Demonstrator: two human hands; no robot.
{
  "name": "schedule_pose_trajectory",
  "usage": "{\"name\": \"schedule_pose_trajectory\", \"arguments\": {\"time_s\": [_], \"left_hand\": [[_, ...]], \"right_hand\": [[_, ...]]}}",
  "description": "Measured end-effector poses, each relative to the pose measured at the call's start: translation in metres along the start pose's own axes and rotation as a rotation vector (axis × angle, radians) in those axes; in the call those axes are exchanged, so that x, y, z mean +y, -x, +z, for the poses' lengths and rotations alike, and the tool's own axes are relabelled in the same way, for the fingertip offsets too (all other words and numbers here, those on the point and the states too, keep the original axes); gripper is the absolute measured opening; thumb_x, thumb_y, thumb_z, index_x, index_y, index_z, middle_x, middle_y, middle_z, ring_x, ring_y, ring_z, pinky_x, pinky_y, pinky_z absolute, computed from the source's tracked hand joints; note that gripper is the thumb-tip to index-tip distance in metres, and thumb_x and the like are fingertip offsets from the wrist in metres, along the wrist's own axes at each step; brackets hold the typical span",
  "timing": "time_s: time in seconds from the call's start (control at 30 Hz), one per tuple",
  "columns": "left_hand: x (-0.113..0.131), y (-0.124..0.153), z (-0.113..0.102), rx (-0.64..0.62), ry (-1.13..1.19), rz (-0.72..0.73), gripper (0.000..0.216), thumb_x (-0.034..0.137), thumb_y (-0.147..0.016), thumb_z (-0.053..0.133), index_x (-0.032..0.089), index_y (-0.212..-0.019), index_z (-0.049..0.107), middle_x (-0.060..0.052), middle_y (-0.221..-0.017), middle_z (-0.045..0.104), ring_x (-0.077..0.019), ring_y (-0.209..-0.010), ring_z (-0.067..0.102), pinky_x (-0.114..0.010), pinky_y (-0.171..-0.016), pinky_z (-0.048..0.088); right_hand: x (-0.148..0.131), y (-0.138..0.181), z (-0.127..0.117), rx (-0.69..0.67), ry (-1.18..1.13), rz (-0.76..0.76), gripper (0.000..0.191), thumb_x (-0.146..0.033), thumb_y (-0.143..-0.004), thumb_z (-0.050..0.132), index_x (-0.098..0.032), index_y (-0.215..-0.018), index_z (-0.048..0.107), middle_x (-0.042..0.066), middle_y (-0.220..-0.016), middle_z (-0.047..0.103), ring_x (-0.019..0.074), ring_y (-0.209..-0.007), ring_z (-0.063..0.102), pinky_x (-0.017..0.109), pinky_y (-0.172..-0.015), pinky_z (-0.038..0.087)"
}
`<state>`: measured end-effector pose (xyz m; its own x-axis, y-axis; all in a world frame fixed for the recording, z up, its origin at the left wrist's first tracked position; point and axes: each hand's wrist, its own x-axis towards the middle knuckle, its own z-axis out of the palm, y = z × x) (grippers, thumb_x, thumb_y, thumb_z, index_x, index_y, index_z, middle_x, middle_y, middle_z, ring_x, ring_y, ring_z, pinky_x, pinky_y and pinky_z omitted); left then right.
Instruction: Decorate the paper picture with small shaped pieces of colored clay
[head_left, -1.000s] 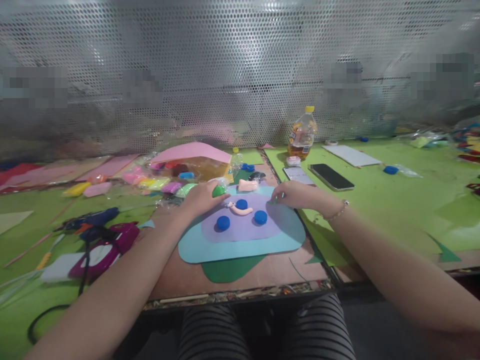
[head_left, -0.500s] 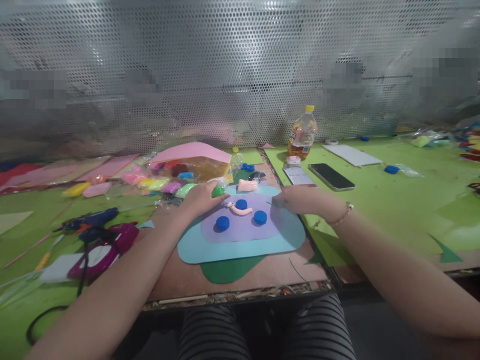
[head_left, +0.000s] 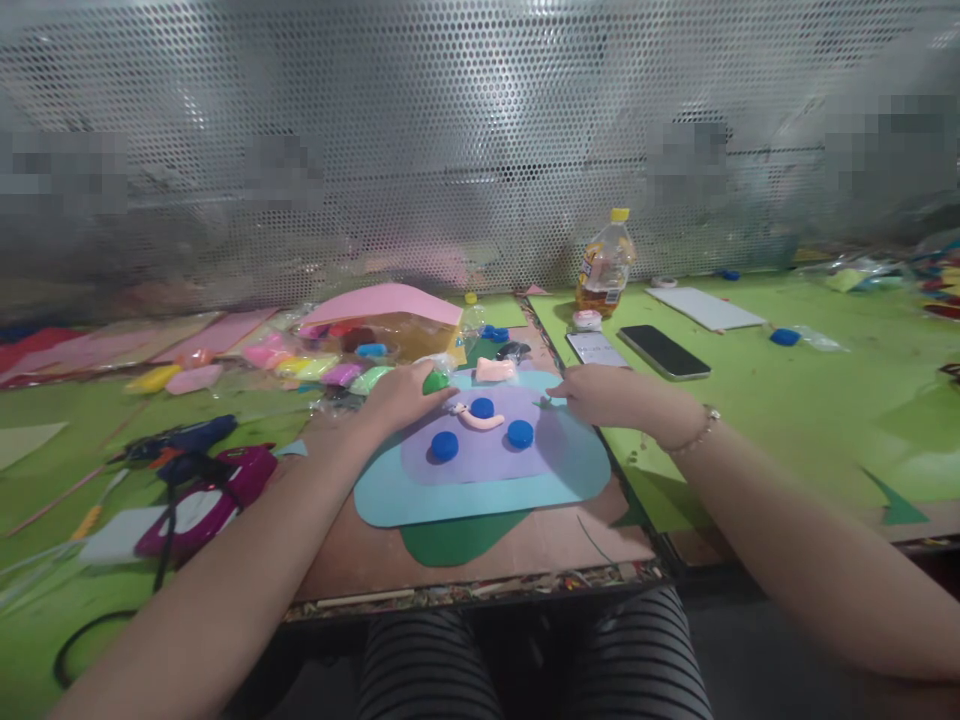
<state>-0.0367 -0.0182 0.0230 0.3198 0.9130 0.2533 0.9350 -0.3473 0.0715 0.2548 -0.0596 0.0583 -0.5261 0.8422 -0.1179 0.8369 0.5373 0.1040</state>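
Observation:
My left hand [head_left: 405,395] is closed around a lump of green modelling clay [head_left: 435,382] in clear plastic wrap, over the upper left of a layered paper shape. That shape has a lilac sheet [head_left: 480,465] on a light blue sheet [head_left: 390,500]. At its upper right, my right hand [head_left: 596,393] is pinched, and a small bit of green clay [head_left: 542,402] shows at the fingertips. Between the hands lie a blue disc [head_left: 482,408] and a curved pale pink clay roll [head_left: 484,421]. Two more blue discs, a left one [head_left: 445,446] and a right one [head_left: 520,434], sit nearer me.
Left are a glue gun [head_left: 195,437], a magenta device [head_left: 217,500] with a cord, and several bagged clay packets [head_left: 322,368]. Beyond the paper is a pink clay packet [head_left: 495,370]. A bottle [head_left: 604,265], a phone [head_left: 664,352] and a white board [head_left: 705,308] are to the right.
My right fingers have shifted slightly, and less of the green bit shows at their tips. My left hand and the discs stay where they were.

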Motion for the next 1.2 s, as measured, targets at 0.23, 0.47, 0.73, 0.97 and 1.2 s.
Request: {"name": "schedule_pose_trajectory", "arguments": {"time_s": [0.23,0.47,0.73,0.97,1.2], "left_hand": [[0.0,0.0,0.001,0.004,0.004,-0.009,0.054,0.067,-0.076,0.039,0.018,-0.091,0.056,-0.01,-0.087,0.064,-0.0262,-0.079,0.059,-0.029,-0.058,0.035],[0.0,0.0,0.0,0.006,-0.014,0.004,0.053,0.068,-0.078,0.037,0.018,-0.088,0.054,-0.009,-0.086,0.065,-0.0256,-0.08,0.06,-0.028,-0.057,0.035],[0.001,0.001,-0.003,0.005,0.004,0.008,0.054,0.067,-0.078,0.037,0.018,-0.092,0.054,-0.011,-0.088,0.065,-0.0274,-0.081,0.06,-0.03,-0.059,0.037],[0.002,0.001,-0.003,0.003,0.015,-0.002,0.054,0.067,-0.077,0.039,0.018,-0.091,0.055,-0.011,-0.087,0.064,-0.0271,-0.08,0.059,-0.03,-0.059,0.037],[0.002,0.001,-0.004,-0.006,-0.001,0.016,0.053,0.067,-0.078,0.037,0.018,-0.086,0.054,-0.009,-0.083,0.064,-0.0257,-0.077,0.059,-0.028,-0.056,0.034]], "right_hand": [[-0.005,0.002,-0.002,-0.147,0.018,-0.016,0.048,-0.007,-0.082,0.034,-0.018,-0.121,0.059,0.012,-0.089,0.066,0.0209,-0.073,0.061,0.027,-0.055,0.038],[-0.003,0.003,-0.002,-0.172,0.003,-0.013,0.053,-0.006,-0.08,0.035,-0.018,-0.128,0.053,0.013,-0.092,0.067,0.0223,-0.076,0.063,0.027,-0.055,0.04],[-0.002,0.004,-0.009,-0.091,-0.059,0.025,0.053,-0.007,-0.076,0.037,-0.02,-0.123,0.058,0.013,-0.1,0.067,0.0234,-0.082,0.063,0.027,-0.058,0.042],[-0.009,0.007,-0.005,-0.11,-0.081,-0.081,0.051,-0.005,-0.076,0.037,-0.023,-0.115,0.064,0.009,-0.1,0.068,0.0209,-0.08,0.063,0.027,-0.061,0.042],[-0.011,0.01,-0.011,-0.157,-0.119,-0.074,0.048,-0.008,-0.078,0.035,-0.02,-0.116,0.063,0.01,-0.1,0.068,0.0191,-0.075,0.063,0.026,-0.058,0.042]]}}
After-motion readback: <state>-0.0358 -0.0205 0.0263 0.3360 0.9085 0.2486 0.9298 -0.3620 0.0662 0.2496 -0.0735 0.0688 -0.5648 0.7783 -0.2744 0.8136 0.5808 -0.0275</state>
